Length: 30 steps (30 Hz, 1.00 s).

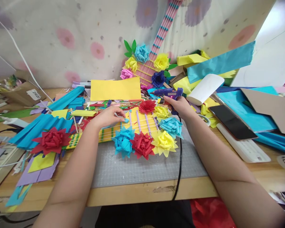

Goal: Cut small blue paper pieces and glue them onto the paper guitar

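Nearest, a gray mat is lying under the paper guitar, probably shielding the table. Paper flowers are lining the guitar's near edge, seemingly leaving the strings uncovered. Over these, the left hand is pinching a blue scrap, apparently for fine control. The right hand is wrapping around a glue gun, its nozzle pointing left. Farther back, a second guitar is standing upright, perhaps saving space.

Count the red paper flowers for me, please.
3: one red flower at the left end of the yellow guitar, one on its far edge, one on its near edge; more may be hidden.
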Available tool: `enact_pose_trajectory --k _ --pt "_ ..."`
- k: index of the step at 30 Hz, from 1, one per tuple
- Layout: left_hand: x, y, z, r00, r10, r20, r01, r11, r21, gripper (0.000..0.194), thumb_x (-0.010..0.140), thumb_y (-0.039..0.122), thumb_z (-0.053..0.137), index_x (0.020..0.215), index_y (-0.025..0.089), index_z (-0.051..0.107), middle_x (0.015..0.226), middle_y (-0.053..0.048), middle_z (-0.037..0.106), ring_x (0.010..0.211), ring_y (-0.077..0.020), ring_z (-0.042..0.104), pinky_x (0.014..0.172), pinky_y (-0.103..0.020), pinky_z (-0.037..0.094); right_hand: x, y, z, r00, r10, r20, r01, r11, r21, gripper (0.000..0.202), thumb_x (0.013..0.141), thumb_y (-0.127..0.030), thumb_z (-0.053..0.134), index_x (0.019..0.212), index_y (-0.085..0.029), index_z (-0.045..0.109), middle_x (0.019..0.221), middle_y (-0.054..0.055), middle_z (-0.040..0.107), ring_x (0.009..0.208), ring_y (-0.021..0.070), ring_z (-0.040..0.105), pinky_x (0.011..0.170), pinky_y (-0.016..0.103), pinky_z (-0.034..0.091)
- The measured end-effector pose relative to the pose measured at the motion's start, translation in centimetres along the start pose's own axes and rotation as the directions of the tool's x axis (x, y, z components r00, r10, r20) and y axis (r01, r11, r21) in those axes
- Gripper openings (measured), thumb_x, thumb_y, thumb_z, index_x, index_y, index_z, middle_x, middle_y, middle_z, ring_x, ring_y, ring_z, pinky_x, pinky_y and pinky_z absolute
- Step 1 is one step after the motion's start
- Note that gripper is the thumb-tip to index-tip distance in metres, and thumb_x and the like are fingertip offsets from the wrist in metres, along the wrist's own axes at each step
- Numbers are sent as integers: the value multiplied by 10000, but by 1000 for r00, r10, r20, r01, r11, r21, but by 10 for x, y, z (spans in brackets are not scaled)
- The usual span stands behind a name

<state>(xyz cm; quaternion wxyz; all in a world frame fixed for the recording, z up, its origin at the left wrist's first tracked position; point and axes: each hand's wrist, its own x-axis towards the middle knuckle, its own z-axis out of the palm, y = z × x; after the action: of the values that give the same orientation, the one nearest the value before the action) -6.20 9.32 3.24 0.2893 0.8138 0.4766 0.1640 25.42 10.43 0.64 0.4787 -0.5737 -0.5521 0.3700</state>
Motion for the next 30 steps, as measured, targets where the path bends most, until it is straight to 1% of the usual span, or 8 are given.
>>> enact_pose_trajectory --k 3,9,13,18,22,24,26,30 --pt "1 -2 3 999 -24 26 23 998 56 205 670 337 635 789 176 681 864 -39 695 840 -200 614 718 -287 459 -1 -1 0 1000 -11 17 11 1000 0 413 662 -559 684 620 -157 597 495 -13 512 422 66 398 405 217 296" --pt "4 0 6 999 -37 38 36 999 23 183 672 318 631 765 162 652 815 -38 689 776 -175 617 700 -275 465 -2 -1 -1 1000 23 -10 -23 1000 -21 396 680 -537 682 631 -153 598 467 -21 479 414 65 390 396 211 291" --pt "4 1 6 998 -40 38 40 999 5 168 661 305 635 750 163 641 790 -34 684 763 -173 612 702 -282 468 -2 -3 0 1000 13 7 -13 1000 24 400 653 -540 701 648 -159 581 529 -6 537 420 61 403 390 209 307" --pt "6 -4 8 999 -14 33 16 999 -46 177 645 317 637 729 162 615 748 -23 656 735 -170 603 686 -285 468 -4 -6 0 1000 -8 13 7 998 67 381 645 -517 715 641 -163 572 592 7 578 430 56 405 390 210 319" --pt "6 -5 8 999 -16 46 18 999 -32 198 660 336 624 766 168 633 789 -30 673 773 -180 608 709 -290 465 -5 -8 -2 1000 -11 21 10 998 68 371 654 -510 710 643 -163 578 608 14 587 439 57 410 390 210 324" --pt "6 -4 7 998 -15 58 15 1000 -6 209 672 347 617 782 171 644 818 -33 681 790 -183 607 711 -288 461 -6 -11 -3 999 -15 29 13 998 59 378 654 -518 709 647 -164 579 596 10 576 443 58 410 393 207 327" --pt "5 -3 6 998 -14 63 12 1000 28 215 679 360 618 780 174 647 832 -33 679 788 -182 602 693 -281 454 -8 -16 -5 999 -13 42 12 1000 25 394 659 -536 701 632 -165 572 543 -3 534 436 58 395 390 205 320" --pt "4 -4 7 999 1 43 -4 997 71 217 689 376 621 774 177 641 857 -31 670 795 -178 595 683 -275 445 -14 -27 -7 999 7 37 -6 999 -43 416 673 -561 682 604 -175 544 453 -23 452 419 66 370 378 208 298"
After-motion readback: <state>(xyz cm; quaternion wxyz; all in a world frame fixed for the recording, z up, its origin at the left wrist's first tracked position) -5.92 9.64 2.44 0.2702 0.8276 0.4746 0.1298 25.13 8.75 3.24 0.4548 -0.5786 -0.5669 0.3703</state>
